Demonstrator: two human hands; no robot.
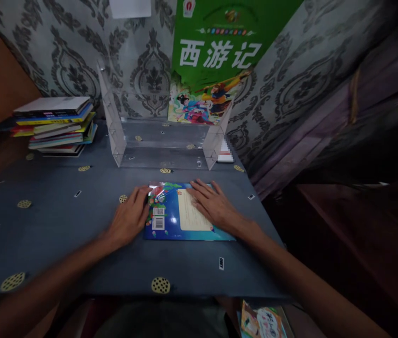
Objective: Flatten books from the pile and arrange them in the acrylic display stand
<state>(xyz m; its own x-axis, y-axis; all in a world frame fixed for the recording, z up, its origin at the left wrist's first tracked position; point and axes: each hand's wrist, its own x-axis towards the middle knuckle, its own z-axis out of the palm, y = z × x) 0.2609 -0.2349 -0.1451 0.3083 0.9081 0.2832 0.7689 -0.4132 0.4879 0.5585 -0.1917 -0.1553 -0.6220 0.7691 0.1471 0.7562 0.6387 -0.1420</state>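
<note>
One glossy blue book (172,220) lies on the surface (68,220), beneath the right grip (216,206), which is spread flat; the left grip (131,213) meets its left edge, though whether it pinches I cannot tell. Lopsided pressure on something so slick could skew it toward the clear stand (112,134) beyond both grips.

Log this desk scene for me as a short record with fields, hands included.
Left hand: at the left edge of the blue book, fingers bent
Right hand: laid over the right part of the book, fingers extended
Blue book: flat, barcode side up
Surface: blue-gray cloth with yellow spotted prints
Beyond the book: clear rack
Back: green panel with large white characters
Far left: stack of books
</note>
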